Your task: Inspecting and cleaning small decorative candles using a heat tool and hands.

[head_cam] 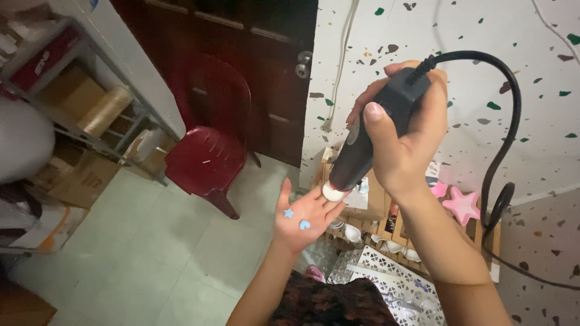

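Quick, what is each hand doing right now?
Left hand: open, palm up, a small blue star and blue heart lying on it.
Right hand: closed around a black corded tool.

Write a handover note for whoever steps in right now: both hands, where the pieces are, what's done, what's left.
Right hand: gripping the black corded tool, tip angled down onto the left fingers.
Left hand: open, palm up, white round piece on the fingertips under the tool's tip.
On the palm: small blue star and blue heart, loose.
Done: cannot tell from this view.
Left: white piece still under the tool.
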